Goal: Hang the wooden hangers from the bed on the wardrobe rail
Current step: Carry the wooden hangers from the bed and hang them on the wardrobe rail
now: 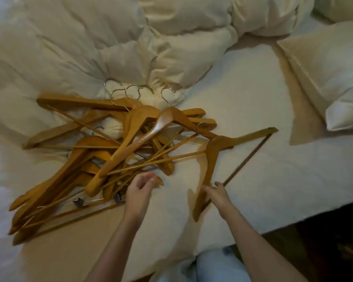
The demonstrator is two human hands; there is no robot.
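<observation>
The wooden hangers [118,143] lay tangled on the bed [253,110] — none yet hung, no wardrobe rail in view. Right of the pile, the right hand [217,193] gripped one separate hanger [214,151]; the left hand [140,189] curled at the pile's near edge — grasp unclear.

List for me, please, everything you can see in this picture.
hanger pile: many, tangled, count unclear; honey-brown wood, metal hooks; bed, left of centre
separate hanger: one; brown wood; on the sheet, right of the pile
duvet: one; cream; crumpled, far side
pillows: two; cream; right edge
sheet: one; white; covers the bed
floor: dark; lower right
trouser leg: one; pale blue; bottom edge
left hand: fingers curled at the pile's near edge; grip unclear
right hand: grips the separate hanger's lower end
</observation>
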